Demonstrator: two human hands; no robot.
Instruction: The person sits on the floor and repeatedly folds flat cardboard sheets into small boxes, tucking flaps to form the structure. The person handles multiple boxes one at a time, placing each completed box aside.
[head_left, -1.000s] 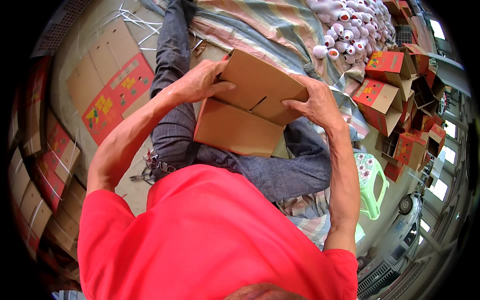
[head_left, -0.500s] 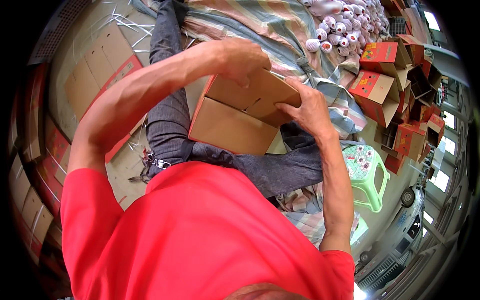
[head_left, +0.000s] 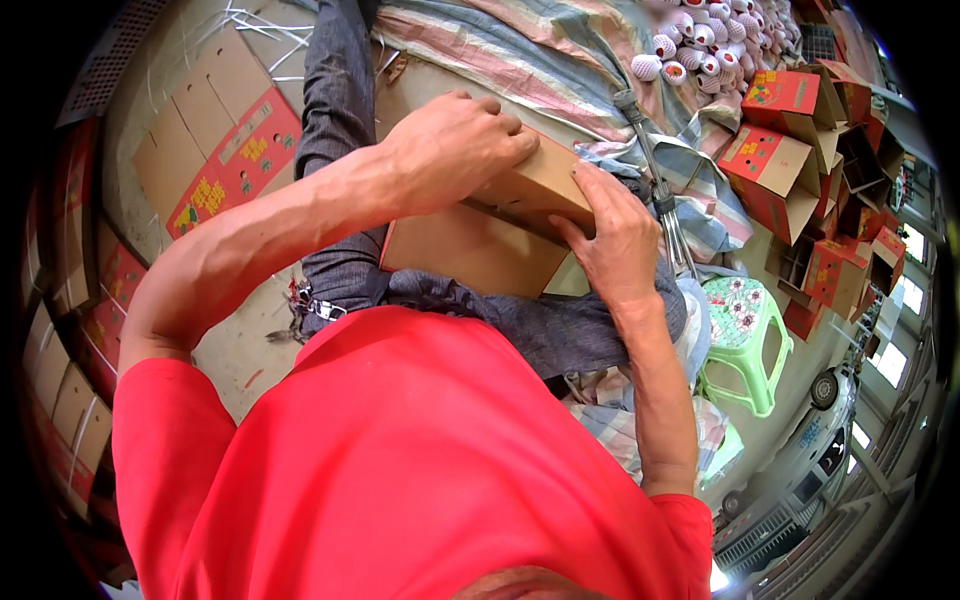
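Observation:
A brown cardboard box point(head_left: 470, 252) with red edges sits between my legs. Its near flap lies roughly flat, while the far flap point(head_left: 548, 180) is tilted up along the seam. My left hand point(head_left: 455, 150) is bent over the left part of that raised flap, fingers curled at its edge; its thumb is hidden. At the right end, my right hand point(head_left: 615, 232) pinches the same flap, thumb on the near face and fingers over the far edge. The inside of the box cannot be made out.
Flattened red-and-brown cartons point(head_left: 215, 135) lie at left, with white straps point(head_left: 265, 28) beyond. Net-wrapped fruit point(head_left: 710, 40) is heaped on a striped sheet point(head_left: 500, 50). A metal stand point(head_left: 660, 190), a green stool point(head_left: 740, 335) and open cartons point(head_left: 770, 170) are at right.
The far flap has tipped up from nearly flat. My left hand has come nearer and left, its fingers more curled; my right hand keeps its hold at the right end.

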